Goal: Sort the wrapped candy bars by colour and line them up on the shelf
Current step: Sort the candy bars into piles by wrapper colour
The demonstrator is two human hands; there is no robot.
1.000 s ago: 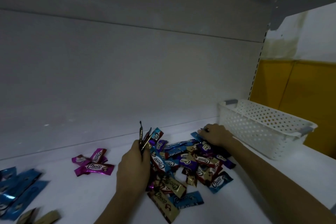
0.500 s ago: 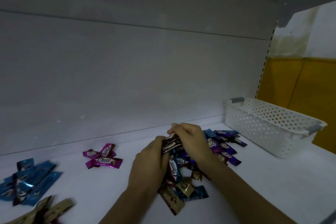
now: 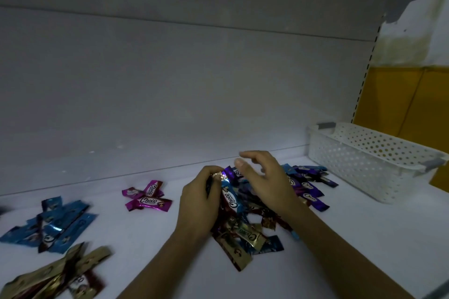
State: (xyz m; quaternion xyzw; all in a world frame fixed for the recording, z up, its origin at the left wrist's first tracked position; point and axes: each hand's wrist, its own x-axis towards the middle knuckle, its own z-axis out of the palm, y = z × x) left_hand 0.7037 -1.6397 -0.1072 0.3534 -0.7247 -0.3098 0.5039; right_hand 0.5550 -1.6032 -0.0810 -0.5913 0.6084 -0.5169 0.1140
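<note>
A mixed heap of wrapped candy bars point(image 3: 252, 230) lies mid-shelf, in blue, purple, gold and dark red. My left hand point(image 3: 198, 204) grips a bunch of candy bars point(image 3: 222, 176) upright above the heap's left side. My right hand point(image 3: 264, 177) hovers just right of that bunch with loosely spread fingers and holds nothing. Sorted groups lie to the left: magenta bars point(image 3: 147, 196), blue bars point(image 3: 53, 226), and gold bars point(image 3: 56, 274) at the front corner. Purple bars point(image 3: 307, 185) spread out behind my right wrist.
A white perforated basket point(image 3: 369, 160) stands at the shelf's right end. The grey back panel point(image 3: 170, 92) closes off the rear, and another shelf hangs overhead. The white shelf surface point(image 3: 364, 238) runs bare to the front right.
My right hand brought a bar from the far side of the heap to the left hand's bunch, then let go and opened. The view shifted right, so the sorted groups show more.
</note>
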